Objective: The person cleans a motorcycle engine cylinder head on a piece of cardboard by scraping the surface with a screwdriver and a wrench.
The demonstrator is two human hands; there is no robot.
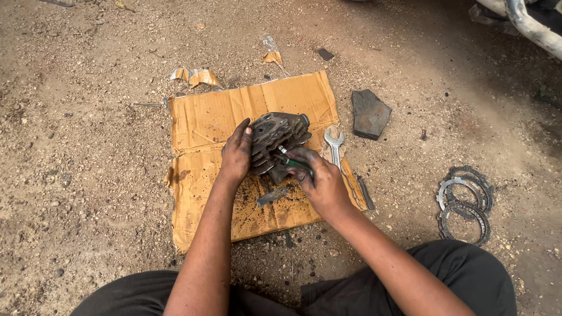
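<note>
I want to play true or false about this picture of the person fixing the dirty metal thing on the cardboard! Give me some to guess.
1. The left hand rests on the finned engine cylinder. True.
2. The right hand holds a hammer. False: it holds a green-handled screwdriver against the cylinder.
3. A wrench lies on the cardboard, right of the cylinder. True.
4. The round clutch plates sit on the cardboard. False: they lie on the dirt, far right.
5. The cardboard is clean. False: it has dark oily spots near the person.
6. A flat dark stone lies on the dirt beside the cardboard. True.
</note>
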